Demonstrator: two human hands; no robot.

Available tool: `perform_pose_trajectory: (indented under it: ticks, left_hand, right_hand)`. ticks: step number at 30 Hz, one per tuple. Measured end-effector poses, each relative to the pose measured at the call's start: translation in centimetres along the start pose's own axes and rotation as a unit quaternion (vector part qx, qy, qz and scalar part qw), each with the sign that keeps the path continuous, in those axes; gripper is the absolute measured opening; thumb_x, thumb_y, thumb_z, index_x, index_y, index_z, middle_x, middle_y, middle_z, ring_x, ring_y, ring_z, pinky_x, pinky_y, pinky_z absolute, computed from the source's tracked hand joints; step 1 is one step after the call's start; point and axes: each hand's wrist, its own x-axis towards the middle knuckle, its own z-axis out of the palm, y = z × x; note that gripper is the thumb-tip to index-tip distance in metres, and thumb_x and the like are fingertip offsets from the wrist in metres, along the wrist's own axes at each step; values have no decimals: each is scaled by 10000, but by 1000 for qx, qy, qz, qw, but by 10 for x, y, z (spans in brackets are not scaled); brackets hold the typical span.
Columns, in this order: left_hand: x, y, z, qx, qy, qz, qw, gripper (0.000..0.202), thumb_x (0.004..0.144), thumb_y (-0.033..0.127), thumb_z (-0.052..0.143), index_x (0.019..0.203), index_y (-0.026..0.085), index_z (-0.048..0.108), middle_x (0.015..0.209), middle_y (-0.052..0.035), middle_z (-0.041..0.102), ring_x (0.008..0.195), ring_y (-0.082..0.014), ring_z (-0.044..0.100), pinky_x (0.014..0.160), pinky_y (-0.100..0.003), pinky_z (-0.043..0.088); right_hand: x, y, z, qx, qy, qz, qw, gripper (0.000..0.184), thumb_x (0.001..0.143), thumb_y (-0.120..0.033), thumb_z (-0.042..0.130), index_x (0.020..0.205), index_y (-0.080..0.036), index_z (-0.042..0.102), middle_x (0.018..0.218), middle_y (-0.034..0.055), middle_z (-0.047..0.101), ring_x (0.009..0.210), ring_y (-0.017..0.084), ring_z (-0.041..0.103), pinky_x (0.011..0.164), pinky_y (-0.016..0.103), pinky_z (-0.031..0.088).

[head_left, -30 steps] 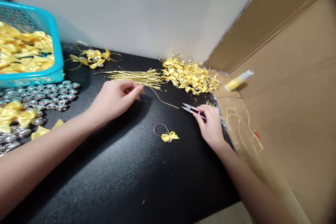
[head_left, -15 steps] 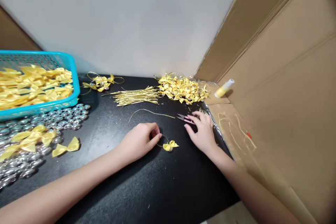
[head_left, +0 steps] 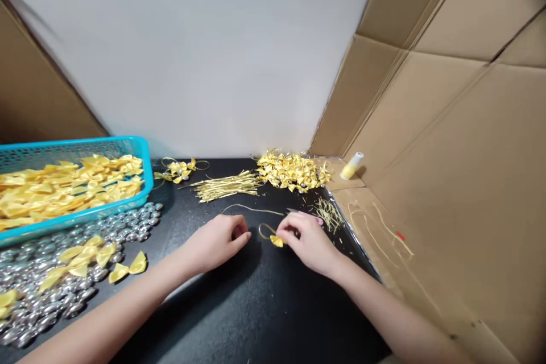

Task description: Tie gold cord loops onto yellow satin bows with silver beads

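My right hand [head_left: 310,242] is closed in a pinch on a small yellow ribbon bow [head_left: 277,241] with a gold cord loop [head_left: 265,231] standing out to its left. The fingers hide part of the bow. Just left of the loop, my left hand [head_left: 222,243] is curled with thumb and forefinger together; no thing shows in it. Behind both hands a single loose gold cord [head_left: 251,208] lies on the black table. Small pink-handled scissors [head_left: 316,218] lie behind my right hand, partly covered by it.
A turquoise basket [head_left: 150,173] of yellow bows stands left, with silver beads [head_left: 140,222] and loose bows [head_left: 128,268] before it. Gold cord lengths [head_left: 228,186], finished bows [head_left: 292,170], cord scraps [head_left: 329,215] and a yellow-white spool [head_left: 352,166] lie farther back. Cardboard walls the right side.
My right hand has left the scissors and moved left onto the bow. My left hand has let go of the cord loop. The view has tilted upward.
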Motion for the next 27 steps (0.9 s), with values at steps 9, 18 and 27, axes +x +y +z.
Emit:
perform_pose_trajectory:
  ticks: [9, 18, 27]
  left_hand:
    - [5, 53, -43, -313, 245, 178, 900, 483, 770, 339, 727, 1171, 226, 483, 941, -34, 655, 772, -156, 640, 688, -275, 538]
    - [7, 53, -45, -270, 427, 170, 846, 143, 854, 306, 662, 962, 213, 666, 957, -42, 737, 875, -194, 702, 795, -310, 589]
    - [1, 48, -38, -115, 478, 219, 843, 119, 859, 226, 648, 951, 250, 719, 900, -36, 632, 805, -172, 625, 684, -296, 541]
  right_hand:
    - [77, -58, -16, 71, 312, -307, 897, 132, 930, -198, 534, 833, -202, 623, 825, 52, 678, 812, 169, 634, 752, 317, 506]
    - [79, -73, -10, 34, 419, -252, 872, 78, 870, -244, 598, 806, -211, 628, 820, 65, 651, 834, 217, 610, 787, 378, 465]
    - [67, -76, -10, -27, 300, -210, 930, 181, 924, -245, 473, 771, -198, 557, 720, -10, 645, 688, 150, 566, 785, 346, 314]
